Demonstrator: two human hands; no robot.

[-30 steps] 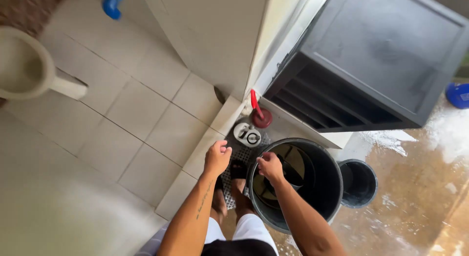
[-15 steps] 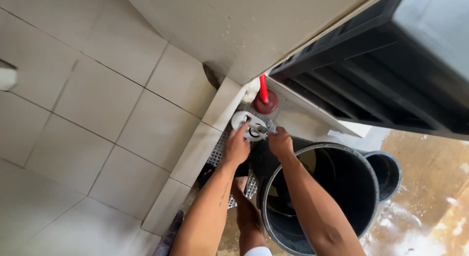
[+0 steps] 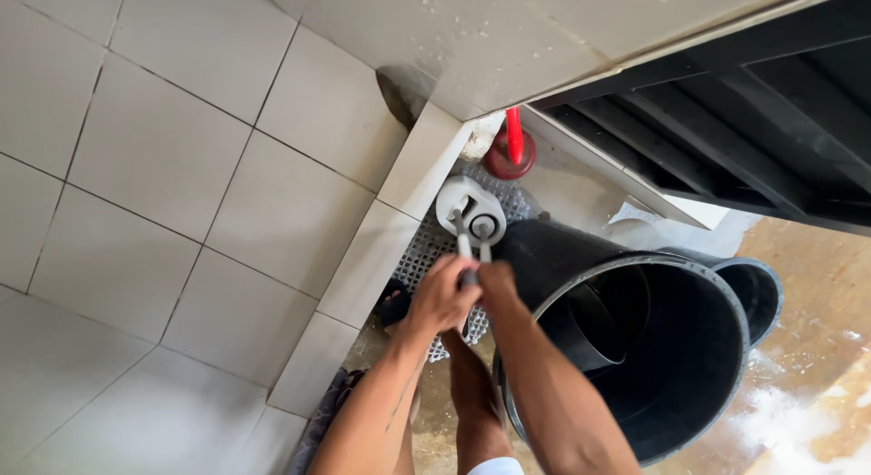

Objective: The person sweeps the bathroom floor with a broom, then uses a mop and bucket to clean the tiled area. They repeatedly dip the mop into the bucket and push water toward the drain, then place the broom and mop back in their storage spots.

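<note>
Both my left hand point(image 3: 442, 298) and right hand point(image 3: 494, 283) are closed on the 2 thin handles point(image 3: 471, 248) of the white fitting point(image 3: 471, 212) on the grid mat point(image 3: 426, 257) left of the black bin point(image 3: 635, 348), so I pull evenly, wrists straight.

From my remote view, much is hidden. My left hand point(image 3: 442, 296) and right hand point(image 3: 494, 283) are closed together over the lower ends of two grey handles point(image 3: 472, 248), so I cannot see how those ends look or where each finger sits. The handles run up to a white holder point(image 3: 471, 207); what they join inside it is too small to tell. The big bin point(image 3: 635, 348) hides most of the smaller bucket point(image 3: 753, 289) behind it and part of the mesh mat point(image 3: 422, 257). The black cabinet point(image 3: 753, 139) is cut off by the top and right edges. The red plunger point(image 3: 511, 151) handle disappears under the cabinet.
</note>
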